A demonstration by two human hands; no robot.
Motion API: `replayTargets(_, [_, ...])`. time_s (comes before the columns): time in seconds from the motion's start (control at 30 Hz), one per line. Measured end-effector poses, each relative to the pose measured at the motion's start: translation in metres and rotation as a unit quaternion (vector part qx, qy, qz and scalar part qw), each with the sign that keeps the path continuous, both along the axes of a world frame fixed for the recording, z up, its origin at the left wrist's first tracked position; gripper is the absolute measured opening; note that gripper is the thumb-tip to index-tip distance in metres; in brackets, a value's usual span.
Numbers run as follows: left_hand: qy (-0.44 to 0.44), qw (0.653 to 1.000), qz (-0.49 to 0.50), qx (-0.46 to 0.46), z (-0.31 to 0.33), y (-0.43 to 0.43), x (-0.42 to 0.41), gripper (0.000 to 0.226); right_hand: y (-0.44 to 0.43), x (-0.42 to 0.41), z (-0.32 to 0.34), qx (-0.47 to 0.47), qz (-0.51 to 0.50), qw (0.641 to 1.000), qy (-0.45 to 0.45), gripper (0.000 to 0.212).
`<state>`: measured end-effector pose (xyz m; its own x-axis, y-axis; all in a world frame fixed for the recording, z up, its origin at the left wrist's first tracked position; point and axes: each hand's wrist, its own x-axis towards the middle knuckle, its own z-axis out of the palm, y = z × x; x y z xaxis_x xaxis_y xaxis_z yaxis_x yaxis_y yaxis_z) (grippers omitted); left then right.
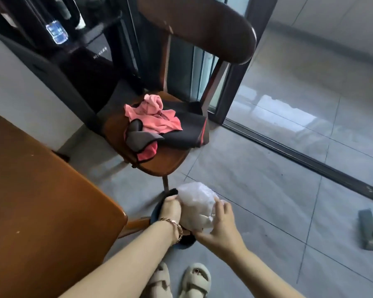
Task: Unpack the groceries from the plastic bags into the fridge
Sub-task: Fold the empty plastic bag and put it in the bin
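A bundled white plastic bag [196, 200] is being held low above the tiled floor [267, 186], beside a wooden table [41, 190]. It is being gripped by the left hand [170, 209] and clasped by the right hand [221, 226]. Its weight is best being supported from below; no fridge is being shown.
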<state>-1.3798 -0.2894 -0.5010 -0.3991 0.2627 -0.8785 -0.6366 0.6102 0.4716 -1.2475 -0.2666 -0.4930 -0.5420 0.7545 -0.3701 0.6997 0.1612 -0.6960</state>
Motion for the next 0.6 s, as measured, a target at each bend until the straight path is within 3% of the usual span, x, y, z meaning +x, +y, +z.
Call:
replayTargets(0.13, [0.063, 0.996, -0.058, -0.021, -0.088, -0.004, 0.019, 0.033, 0.006, -0.001, -0.087, -0.081, -0.034, 0.989, -0.120, 0.047])
replayTargets(0.27, [0.099, 0.991, -0.083, -0.040, -0.182, -0.012, 0.012, 0.033, 0.005, -0.015, -0.182, -0.086, 0.014, 0.975, -0.207, 0.047])
replayTargets(0.37, [0.121, 0.982, -0.127, -0.077, -0.243, -0.011, 0.003, 0.038, 0.011, -0.023, -0.248, -0.069, 0.046, 0.971, -0.226, 0.044])
replayTargets(0.5, [0.112, 0.966, -0.219, -0.078, -0.316, -0.011, -0.007, 0.046, 0.013, -0.025, -0.320, -0.086, 0.029, 0.971, -0.221, 0.063])
replayTargets(0.6, [0.128, 0.933, -0.316, -0.112, -0.359, -0.012, -0.014, 0.055, 0.010, -0.029, -0.357, -0.103, 0.065, 0.966, -0.226, 0.048])
